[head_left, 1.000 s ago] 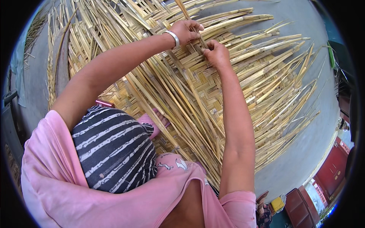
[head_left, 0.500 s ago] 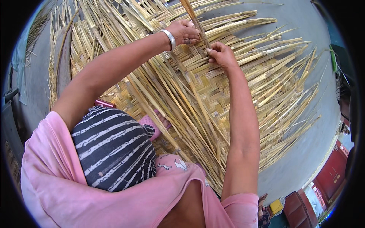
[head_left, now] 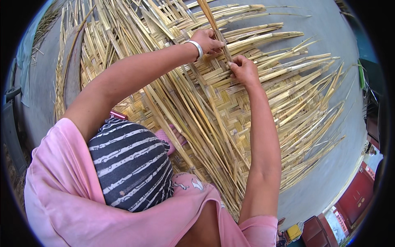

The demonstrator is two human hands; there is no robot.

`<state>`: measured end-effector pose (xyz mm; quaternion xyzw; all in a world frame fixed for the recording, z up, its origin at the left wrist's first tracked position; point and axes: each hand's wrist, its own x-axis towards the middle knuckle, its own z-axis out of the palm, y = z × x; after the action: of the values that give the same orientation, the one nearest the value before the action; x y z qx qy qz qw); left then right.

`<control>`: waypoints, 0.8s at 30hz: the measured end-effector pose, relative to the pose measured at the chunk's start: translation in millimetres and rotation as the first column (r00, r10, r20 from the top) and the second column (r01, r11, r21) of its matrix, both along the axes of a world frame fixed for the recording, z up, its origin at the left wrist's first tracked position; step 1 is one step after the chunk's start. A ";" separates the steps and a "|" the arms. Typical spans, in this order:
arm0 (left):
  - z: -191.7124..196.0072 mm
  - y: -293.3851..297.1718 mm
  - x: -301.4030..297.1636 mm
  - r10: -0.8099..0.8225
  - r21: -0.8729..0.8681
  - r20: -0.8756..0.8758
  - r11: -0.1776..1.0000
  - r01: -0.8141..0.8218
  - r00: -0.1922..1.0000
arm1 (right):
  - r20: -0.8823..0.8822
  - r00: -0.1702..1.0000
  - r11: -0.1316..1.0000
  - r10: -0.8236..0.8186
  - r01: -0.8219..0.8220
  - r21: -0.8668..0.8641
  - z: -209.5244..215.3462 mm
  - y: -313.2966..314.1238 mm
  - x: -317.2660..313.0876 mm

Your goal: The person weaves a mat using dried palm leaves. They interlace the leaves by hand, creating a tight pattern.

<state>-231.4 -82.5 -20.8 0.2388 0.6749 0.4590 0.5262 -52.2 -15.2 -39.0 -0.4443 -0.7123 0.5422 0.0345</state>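
Observation:
A partly woven reed mat (head_left: 230, 101) spreads beneath both arms, with long uneven strip ends fanning out to the right. My left hand (head_left: 209, 42), a silver bangle at its wrist, pinches a brownish reed strip (head_left: 210, 18) near the upper middle of the mat. Just below and to the right, my right hand (head_left: 244, 71) grips the lower part of the same strip between thumb and fingers. A band of loose lengthwise reeds (head_left: 193, 123) runs diagonally from the upper left down toward my lap.
A dark striped cloth (head_left: 131, 164) covers my bent knee, and a pink sandal (head_left: 166, 138) rests on the mat. A long flat wooden piece (head_left: 73, 68) lies at the left. Grey floor (head_left: 304, 206) borders the mat; a red cabinet (head_left: 357, 197) stands at the lower right.
The whole view has shifted slightly, so hands and mat appear a little lower and to the right. Both hands keep their hold on the strip.

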 end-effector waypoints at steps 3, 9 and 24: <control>-1.1 5.2 -1.6 -0.005 0.009 0.014 1.000 0.004 1.000 | 0.110 0.994 0.997 0.022 -0.030 0.067 10.2 3.2 -4.0; 3.7 12.7 -14.0 0.105 0.000 0.244 0.994 -0.109 0.964 | 0.061 0.998 0.999 0.011 -0.008 -0.047 4.4 11.9 -2.6; -3.4 21.1 -16.1 0.030 0.090 0.149 0.995 -0.044 0.988 | 0.129 0.991 0.996 0.022 -0.033 0.085 -3.9 24.1 0.0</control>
<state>-247.5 -61.5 -24.2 0.2159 0.6163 0.5161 0.5543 -52.2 8.9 -42.9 -0.4661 -0.7421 0.4817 0.0006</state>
